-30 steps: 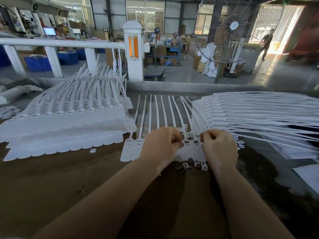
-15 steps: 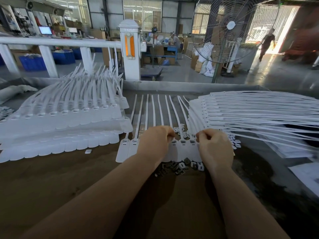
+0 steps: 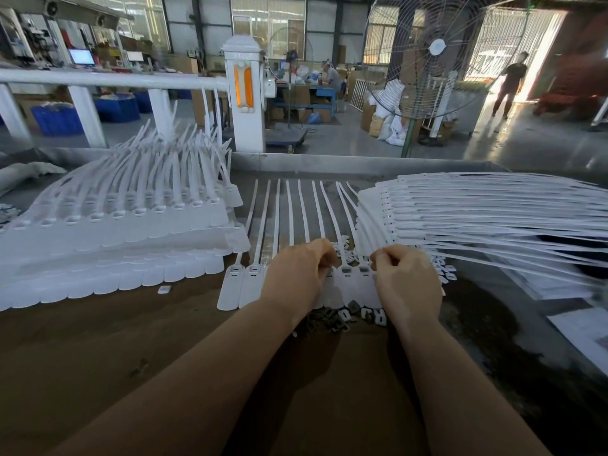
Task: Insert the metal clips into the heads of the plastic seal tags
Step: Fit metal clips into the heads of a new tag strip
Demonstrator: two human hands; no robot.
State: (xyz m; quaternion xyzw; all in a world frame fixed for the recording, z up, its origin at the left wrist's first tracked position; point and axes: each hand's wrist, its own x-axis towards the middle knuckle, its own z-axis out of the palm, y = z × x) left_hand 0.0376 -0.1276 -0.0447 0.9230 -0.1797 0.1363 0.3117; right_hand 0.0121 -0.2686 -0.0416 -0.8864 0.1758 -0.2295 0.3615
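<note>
A row of white plastic seal tags (image 3: 243, 284) lies on the brown table, straps pointing away from me. My left hand (image 3: 296, 274) rests on the middle tags, fingers curled at a tag head; what it pinches is hidden. My right hand (image 3: 406, 281) is beside it, fingertips pinched together at the head of a tag (image 3: 363, 269); a clip between them cannot be made out. Loose metal clips (image 3: 332, 319) lie in a small heap just under both hands, and more clips (image 3: 345, 246) lie between the straps.
A big stack of white tags (image 3: 115, 232) fills the table's left. Another fanned stack (image 3: 477, 212) lies on the right. A small white piece (image 3: 164, 289) lies near the left stack. Beyond the table's back rim are a white post (image 3: 243, 93) and a standing fan (image 3: 434, 54).
Both hands have stayed at the tag heads, shifting only slightly; the right hand's fingertips sit a little further left over the row. The view has moved a little.
</note>
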